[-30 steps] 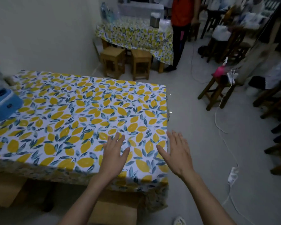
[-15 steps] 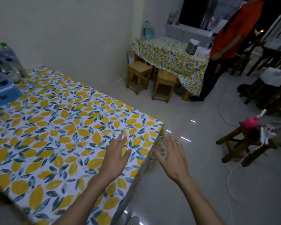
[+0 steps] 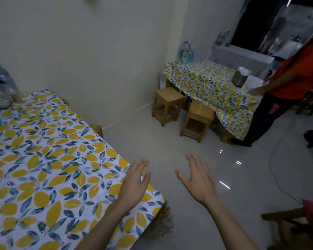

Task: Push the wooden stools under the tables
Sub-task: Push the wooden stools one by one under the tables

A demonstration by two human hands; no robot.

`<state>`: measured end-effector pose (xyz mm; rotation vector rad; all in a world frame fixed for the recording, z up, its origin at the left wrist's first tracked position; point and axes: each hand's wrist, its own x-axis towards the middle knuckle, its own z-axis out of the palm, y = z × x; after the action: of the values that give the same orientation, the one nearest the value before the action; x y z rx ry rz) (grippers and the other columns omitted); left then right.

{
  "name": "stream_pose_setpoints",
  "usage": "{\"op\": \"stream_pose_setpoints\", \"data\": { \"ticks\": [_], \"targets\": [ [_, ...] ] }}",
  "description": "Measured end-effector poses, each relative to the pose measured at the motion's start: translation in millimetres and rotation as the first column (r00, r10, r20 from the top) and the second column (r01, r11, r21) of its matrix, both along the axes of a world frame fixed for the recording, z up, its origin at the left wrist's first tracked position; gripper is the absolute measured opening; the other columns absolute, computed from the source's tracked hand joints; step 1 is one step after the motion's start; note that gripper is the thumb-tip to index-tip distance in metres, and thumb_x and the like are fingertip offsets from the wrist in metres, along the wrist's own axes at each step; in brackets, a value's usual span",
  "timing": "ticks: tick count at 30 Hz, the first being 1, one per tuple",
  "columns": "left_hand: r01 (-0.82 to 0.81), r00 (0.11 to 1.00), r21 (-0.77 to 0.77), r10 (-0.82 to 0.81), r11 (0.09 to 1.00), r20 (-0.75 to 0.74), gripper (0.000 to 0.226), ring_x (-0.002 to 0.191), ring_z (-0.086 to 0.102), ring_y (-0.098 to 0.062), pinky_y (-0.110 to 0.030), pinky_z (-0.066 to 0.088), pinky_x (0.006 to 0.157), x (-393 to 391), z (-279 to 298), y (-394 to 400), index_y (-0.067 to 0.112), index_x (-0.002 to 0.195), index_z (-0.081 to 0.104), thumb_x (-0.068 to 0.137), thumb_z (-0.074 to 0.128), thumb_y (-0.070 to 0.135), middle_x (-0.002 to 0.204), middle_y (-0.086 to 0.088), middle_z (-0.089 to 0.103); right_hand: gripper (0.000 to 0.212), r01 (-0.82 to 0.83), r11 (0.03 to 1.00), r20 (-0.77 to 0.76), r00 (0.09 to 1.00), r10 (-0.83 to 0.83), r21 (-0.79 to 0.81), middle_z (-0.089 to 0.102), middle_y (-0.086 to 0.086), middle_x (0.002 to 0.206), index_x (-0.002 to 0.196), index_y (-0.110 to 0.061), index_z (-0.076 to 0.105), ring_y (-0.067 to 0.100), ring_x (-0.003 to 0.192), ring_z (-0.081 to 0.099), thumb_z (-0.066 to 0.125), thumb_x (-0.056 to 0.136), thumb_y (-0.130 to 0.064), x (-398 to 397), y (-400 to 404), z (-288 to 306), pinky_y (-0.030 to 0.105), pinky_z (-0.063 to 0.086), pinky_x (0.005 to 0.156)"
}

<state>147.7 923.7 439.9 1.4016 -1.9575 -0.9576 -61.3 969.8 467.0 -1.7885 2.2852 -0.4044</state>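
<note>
Two wooden stools stand at the far table (image 3: pixel 206 82), which wears a lemon-print cloth. The left stool (image 3: pixel 167 104) stands clear of the table edge; the right stool (image 3: pixel 198 120) is partly under the cloth. The corner of a third stool (image 3: pixel 97 128) peeks out behind the near lemon-print table (image 3: pixel 52 168). My left hand (image 3: pixel 134 184) hovers open over the near table's right edge. Beside it, my right hand (image 3: pixel 199 179) is open over the bare floor. Both hands hold nothing.
A person in an orange top (image 3: pixel 287 83) stands at the far table's right end. A dark stool with a pink object (image 3: pixel 311 208) sits at the lower right. A cable (image 3: pixel 276 177) runs across the white floor. Water bottles (image 3: pixel 2 82) stand on the near table's far end.
The view has swung right and forward, away from the near table toward the far table. Both hands have moved off the tablecloth's middle; the right hand is now over the floor.
</note>
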Motion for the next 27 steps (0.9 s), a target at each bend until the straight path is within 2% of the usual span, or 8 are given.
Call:
{"op": "stream_pose_setpoints", "data": {
  "ticks": [2,4,8,12,14,23,27],
  "targets": [
    [-0.044,0.999,0.006,0.044,0.999,0.011,0.043,0.139,0.029,-0.015,-0.033,0.023,0.115,-28.5,-3.8,-28.7,0.020,0.138,0.043,0.097,0.046,0.027,0.150,0.003,0.035,0.085,-0.046,0.999,0.006,0.999,0.046,-0.005,0.017,0.004,0.160,0.149,-0.021,0.021,0.022,0.147,0.012,0.024,0.082,-0.072,-32.1,-37.7,-1.3,0.039,0.011,0.120],
    [-0.103,0.994,0.000,0.103,0.995,0.023,0.043,0.139,0.030,-0.016,-0.035,0.024,0.115,-56.4,-11.9,-58.7,0.019,0.138,0.044,0.096,0.049,0.026,0.149,0.000,0.037,0.074,-0.111,0.994,-0.004,0.994,0.111,0.004,0.015,0.003,0.160,0.150,-0.021,0.020,0.022,0.147,0.012,0.035,0.091,-0.063,-64.6,-80.1,-5.4,0.040,0.012,0.120],
    [-0.258,0.966,-0.023,0.258,0.966,0.023,0.043,0.137,0.034,-0.018,-0.030,0.023,0.112,-110.8,-25.1,-113.1,0.017,0.137,0.046,0.095,0.051,0.023,0.147,-0.004,0.040,0.072,-0.271,0.962,-0.008,0.962,0.272,0.025,0.013,0.003,0.161,0.151,-0.022,0.016,0.021,0.148,0.009,0.035,0.093,-0.061,-125.7,-168.6,-18.5,0.041,0.010,0.120],
    [-0.451,0.893,0.012,0.451,0.893,0.020,0.043,0.137,0.034,-0.018,-0.019,0.018,0.107,-157.6,-21.1,-150.7,0.017,0.136,0.046,0.095,0.051,0.024,0.147,-0.004,0.040,0.073,-0.435,0.897,0.019,0.900,0.435,0.076,0.008,0.001,0.162,0.152,-0.024,0.013,0.020,0.148,0.005,0.034,0.093,-0.062,-170.0,-247.0,-19.2,0.038,0.007,0.121],
    [-0.537,0.843,0.018,0.537,0.843,0.024,0.045,0.139,0.031,-0.018,-0.019,0.017,0.108,-175.3,-19.4,-168.1,0.018,0.138,0.044,0.094,0.049,0.029,0.149,-0.003,0.038,0.073,-0.529,0.843,0.024,0.848,0.529,0.095,0.008,0.001,0.162,0.151,-0.023,0.013,0.019,0.148,0.004,0.035,0.093,-0.062,-183.8,-288.9,-19.3,0.038,0.008,0.121],
    [-0.817,0.577,0.002,0.815,0.577,0.055,0.047,0.143,0.020,-0.016,-0.028,0.016,0.114,-175.7,-25.2,-262.2,0.022,0.142,0.038,0.096,0.048,0.026,0.154,0.002,0.028,0.072,-0.821,0.564,-0.001,0.566,0.824,0.084,0.011,0.000,0.161,0.150,-0.023,0.017,0.020,0.148,0.006,0.039,0.092,-0.060,-151.0,-457.1,-28.4,0.039,0.009,0.121],
    [-0.857,0.511,-0.040,0.858,0.513,0.063,0.048,0.143,0.021,-0.020,-0.030,0.018,0.114,-144.7,-31.5,-338.7,0.021,0.141,0.039,0.095,0.048,0.028,0.154,0.000,0.027,0.087,-0.869,0.492,-0.015,0.492,0.870,0.039,0.016,0.002,0.161,0.150,-0.021,0.021,0.021,0.148,0.010,0.022,0.080,-0.073,-103.1,-542.2,-29.4,0.038,0.009,0.121]
  ]
}}
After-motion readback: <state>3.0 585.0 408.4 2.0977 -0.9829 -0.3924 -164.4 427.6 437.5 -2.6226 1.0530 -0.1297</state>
